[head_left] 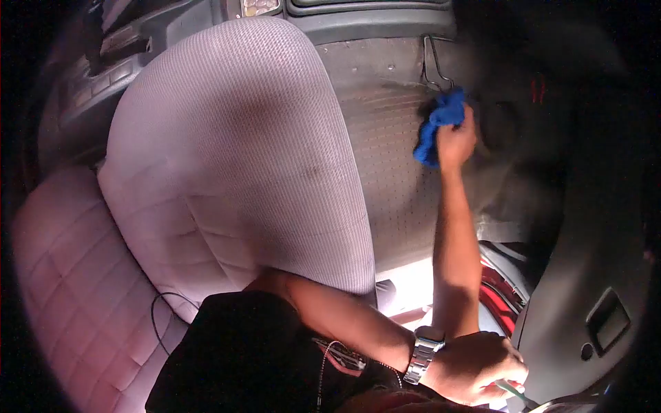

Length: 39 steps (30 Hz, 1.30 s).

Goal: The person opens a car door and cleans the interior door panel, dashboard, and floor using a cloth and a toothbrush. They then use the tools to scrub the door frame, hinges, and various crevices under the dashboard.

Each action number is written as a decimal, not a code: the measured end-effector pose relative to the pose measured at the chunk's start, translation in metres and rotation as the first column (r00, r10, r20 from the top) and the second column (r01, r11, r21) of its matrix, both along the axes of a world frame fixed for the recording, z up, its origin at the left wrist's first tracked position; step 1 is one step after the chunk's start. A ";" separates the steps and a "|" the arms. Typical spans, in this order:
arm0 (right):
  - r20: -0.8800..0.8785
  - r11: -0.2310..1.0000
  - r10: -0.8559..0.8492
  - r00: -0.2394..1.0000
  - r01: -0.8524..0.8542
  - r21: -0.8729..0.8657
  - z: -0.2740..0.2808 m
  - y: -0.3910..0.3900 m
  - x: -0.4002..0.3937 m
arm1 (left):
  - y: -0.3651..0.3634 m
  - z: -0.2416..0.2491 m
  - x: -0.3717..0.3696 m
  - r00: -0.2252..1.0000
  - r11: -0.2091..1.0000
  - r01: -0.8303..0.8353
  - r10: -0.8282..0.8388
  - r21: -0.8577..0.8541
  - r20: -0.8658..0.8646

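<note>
A blue cloth (428, 141) is bunched in my right hand (457, 141), which reaches forward over the dark floor mat (392, 151) of a vehicle. The cloth's upper end is close to a bent metal wire loop (430, 65). My left hand (475, 368), with a metal watch (423, 354) on its wrist, is at the lower right, its fingers curled round a thin greenish thing (511, 387). My left forearm crosses the view, and my left hand overlaps the lower part of my right arm.
A light fabric seat (234, 138) fills the left and middle, beside a quilted seat part (76, 275). The door panel (578, 296) stands on the right, with a red-edged sill area (497, 303) near it. A dark cable (157, 320) lies at the lower left.
</note>
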State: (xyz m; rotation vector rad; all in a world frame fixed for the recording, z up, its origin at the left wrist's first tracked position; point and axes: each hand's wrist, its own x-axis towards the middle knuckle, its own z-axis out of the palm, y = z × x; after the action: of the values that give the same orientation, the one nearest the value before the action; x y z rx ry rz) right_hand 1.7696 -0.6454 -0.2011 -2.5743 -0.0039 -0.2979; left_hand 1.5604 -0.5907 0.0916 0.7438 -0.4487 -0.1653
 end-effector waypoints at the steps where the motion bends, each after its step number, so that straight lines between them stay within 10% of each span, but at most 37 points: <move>1: 0.012 0.993 0.035 0.999 -0.036 0.114 -0.003 0.015 -0.007 | 0.000 0.000 0.000 1.000 1.000 0.000 -0.001 -0.006 -0.007; 4: -0.001 0.927 0.056 0.998 -0.052 0.372 0.030 0.118 -0.046 | 0.001 -0.001 0.000 0.999 0.999 0.051 -0.051 0.003 -0.018; 7: 0.095 0.893 0.433 0.896 -0.441 0.092 0.043 0.127 -0.050 | 0.008 -0.001 0.006 0.996 0.996 0.087 -0.087 0.029 0.004; 10: 0.195 0.941 0.338 0.921 -0.329 -0.079 0.015 0.059 -0.018 | 0.008 0.000 0.010 0.993 0.993 0.117 -0.118 0.027 0.012; 13: -0.140 0.977 -0.186 0.973 0.197 0.077 0.004 0.007 0.000 | -0.001 -0.001 0.002 0.997 0.998 -0.024 0.020 0.066 0.071; 16: 0.060 0.920 -0.077 0.995 0.048 0.389 0.010 0.090 -0.014 | 0.003 -0.006 0.006 0.991 0.997 0.042 -0.050 0.066 0.121; 19: -0.252 0.907 -0.032 0.967 0.134 0.399 0.027 0.124 -0.039 | 0.003 -0.009 0.013 0.974 0.981 0.082 -0.116 0.175 0.192; 21: 0.014 0.956 0.044 0.999 -0.046 0.288 0.007 0.077 -0.029 | 0.001 -0.011 0.014 0.966 0.978 0.077 -0.121 0.191 0.227; 25: -0.259 0.847 -0.271 0.927 0.358 0.394 0.017 0.073 -0.010 | 0.005 -0.013 0.017 0.945 0.991 0.109 -0.129 0.082 0.302; 26: -0.122 0.886 -0.178 0.976 0.213 0.411 0.006 0.097 -0.019 | 0.006 -0.012 0.017 0.943 0.990 0.119 -0.138 0.081 0.304; 28: -0.478 0.968 0.051 0.877 0.073 0.238 0.038 0.139 -0.045 | 0.007 -0.010 0.017 0.937 0.964 0.133 -0.198 0.231 0.289; 29: -0.049 0.947 0.108 0.993 -0.088 0.308 0.018 0.143 -0.052 | 0.004 -0.009 0.014 0.936 0.963 0.136 -0.203 0.233 0.289; 32: 0.051 0.879 -0.048 0.998 0.018 0.477 -0.006 0.097 -0.031 | 0.004 -0.012 0.016 0.948 0.977 0.018 -0.085 0.213 0.308; 35: -0.272 0.744 -0.323 0.907 0.421 0.519 -0.010 0.084 -0.022 | 0.000 -0.013 0.017 0.942 0.984 0.028 -0.085 0.175 0.325; 38: 0.135 0.859 -0.135 0.982 0.048 0.509 0.003 0.144 -0.035 | 0.007 -0.009 0.018 0.954 0.978 0.029 -0.089 0.206 0.286; 39: -0.251 0.935 -0.087 0.964 0.166 0.314 0.019 0.137 -0.043 | 0.006 -0.010 0.018 0.954 0.976 0.026 -0.089 0.215 0.287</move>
State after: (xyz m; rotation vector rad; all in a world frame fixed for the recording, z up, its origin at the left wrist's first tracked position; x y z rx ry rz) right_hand 1.7266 -0.5081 -0.1825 -2.2592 0.2778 -0.0343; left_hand 1.5780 -0.5847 0.0818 0.9690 -0.7476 -0.1581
